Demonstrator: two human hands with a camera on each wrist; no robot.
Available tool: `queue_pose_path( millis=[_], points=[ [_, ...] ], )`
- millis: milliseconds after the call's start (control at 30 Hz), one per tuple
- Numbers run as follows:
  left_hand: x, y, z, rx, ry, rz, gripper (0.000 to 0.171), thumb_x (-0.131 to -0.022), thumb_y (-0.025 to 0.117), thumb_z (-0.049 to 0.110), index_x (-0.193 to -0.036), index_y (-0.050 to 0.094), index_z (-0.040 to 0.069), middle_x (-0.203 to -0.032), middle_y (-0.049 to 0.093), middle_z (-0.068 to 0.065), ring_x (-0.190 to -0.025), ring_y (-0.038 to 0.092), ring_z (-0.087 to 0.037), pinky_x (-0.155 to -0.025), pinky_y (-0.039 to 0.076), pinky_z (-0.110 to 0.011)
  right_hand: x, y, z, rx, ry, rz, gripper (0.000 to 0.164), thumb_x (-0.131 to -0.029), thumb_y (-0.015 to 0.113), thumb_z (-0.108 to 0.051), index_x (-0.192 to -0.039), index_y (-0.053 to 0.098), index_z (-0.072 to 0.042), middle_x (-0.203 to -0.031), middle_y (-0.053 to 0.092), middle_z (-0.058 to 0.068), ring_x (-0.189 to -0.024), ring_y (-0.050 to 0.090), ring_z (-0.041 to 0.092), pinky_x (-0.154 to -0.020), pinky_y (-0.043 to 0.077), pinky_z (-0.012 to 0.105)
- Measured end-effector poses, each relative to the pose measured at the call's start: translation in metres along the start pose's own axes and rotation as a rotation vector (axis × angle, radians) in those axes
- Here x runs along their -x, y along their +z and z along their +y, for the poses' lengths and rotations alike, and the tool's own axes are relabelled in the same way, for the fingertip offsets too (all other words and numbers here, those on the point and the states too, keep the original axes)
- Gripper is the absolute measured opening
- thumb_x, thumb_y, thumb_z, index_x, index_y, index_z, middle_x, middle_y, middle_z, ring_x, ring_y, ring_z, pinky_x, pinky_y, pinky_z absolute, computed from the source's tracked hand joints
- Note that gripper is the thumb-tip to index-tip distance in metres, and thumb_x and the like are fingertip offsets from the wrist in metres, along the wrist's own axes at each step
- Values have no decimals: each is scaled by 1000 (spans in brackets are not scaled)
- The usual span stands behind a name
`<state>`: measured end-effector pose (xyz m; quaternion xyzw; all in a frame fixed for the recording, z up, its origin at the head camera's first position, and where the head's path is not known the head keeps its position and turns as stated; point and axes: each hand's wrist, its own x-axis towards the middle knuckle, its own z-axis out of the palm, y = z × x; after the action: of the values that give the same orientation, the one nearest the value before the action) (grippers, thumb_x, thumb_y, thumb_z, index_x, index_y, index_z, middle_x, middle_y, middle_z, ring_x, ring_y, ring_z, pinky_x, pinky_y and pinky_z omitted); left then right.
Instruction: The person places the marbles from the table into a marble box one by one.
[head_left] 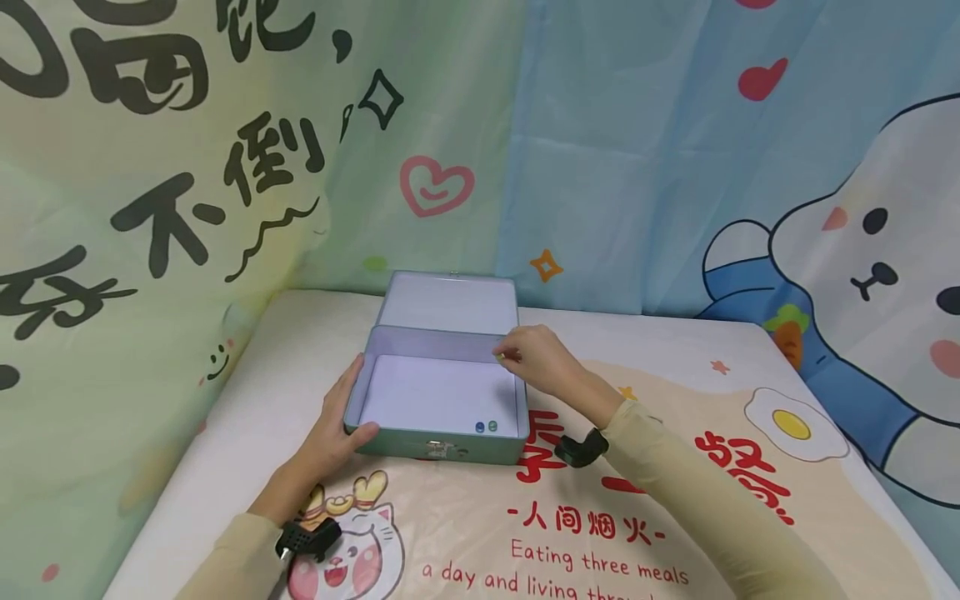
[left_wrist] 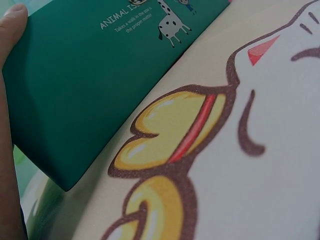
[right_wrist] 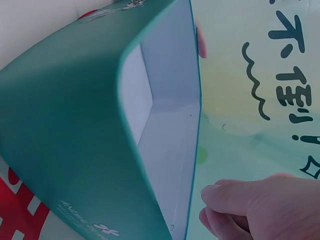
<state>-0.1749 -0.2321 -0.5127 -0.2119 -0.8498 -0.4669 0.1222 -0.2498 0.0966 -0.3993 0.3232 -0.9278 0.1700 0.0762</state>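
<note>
A green tin box (head_left: pixel 442 448) with a pale inside stands on the table, its lid (head_left: pixel 450 302) raised at the back. Two small beads, one blue (head_left: pixel 480 427) and one green (head_left: pixel 492 426), lie in its front right corner. My left hand (head_left: pixel 335 421) holds the box's left side, thumb at the front corner and fingers along the side wall. Over the back right corner, my right hand (head_left: pixel 542 358) pinches a small yellow-green bead (head_left: pixel 499 357) between thumb and fingertips, mostly hidden by them. The right wrist view shows the curled right hand beside the box's rim (right_wrist: pixel 194 150).
A printed cloth (head_left: pixel 600 517) with red lettering and a cartoon cat (head_left: pixel 348 550) covers the table under the box. Patterned curtains (head_left: pixel 600 167) hang right behind the table and along its left side. The raised lid stands close to the back curtain.
</note>
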Motion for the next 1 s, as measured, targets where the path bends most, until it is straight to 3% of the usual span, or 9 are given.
queue_pose_path(
  millis=[400,667,1000],
  points=[
    [0,-1,2,-2,1,0,94,-83,59,53,-154,9,18,-160,12,-10,-143,13,-40,-105,13,-70,-21,1,-2,-1,-85,-71,15,-84,69,-8,-97,76,-5,-92,73,6,-81,66,16,-71,54,29],
    [-4,3,1,10,5,-13,93,-83,59,53,-154,8,20,-160,12,-9,-143,13,-39,-105,13,-70,-28,1,-3,-5,-112,-96,15,-85,68,-9,-97,76,-7,-91,73,3,-79,65,13,-70,54,27],
    [0,2,3,8,-5,2,93,-84,59,56,-154,9,21,-160,11,-7,-142,12,-41,-102,14,-73,-47,6,-18,-83,-234,-230,14,-86,68,-8,-99,75,-7,-94,71,3,-86,66,12,-77,53,21]
  ],
)
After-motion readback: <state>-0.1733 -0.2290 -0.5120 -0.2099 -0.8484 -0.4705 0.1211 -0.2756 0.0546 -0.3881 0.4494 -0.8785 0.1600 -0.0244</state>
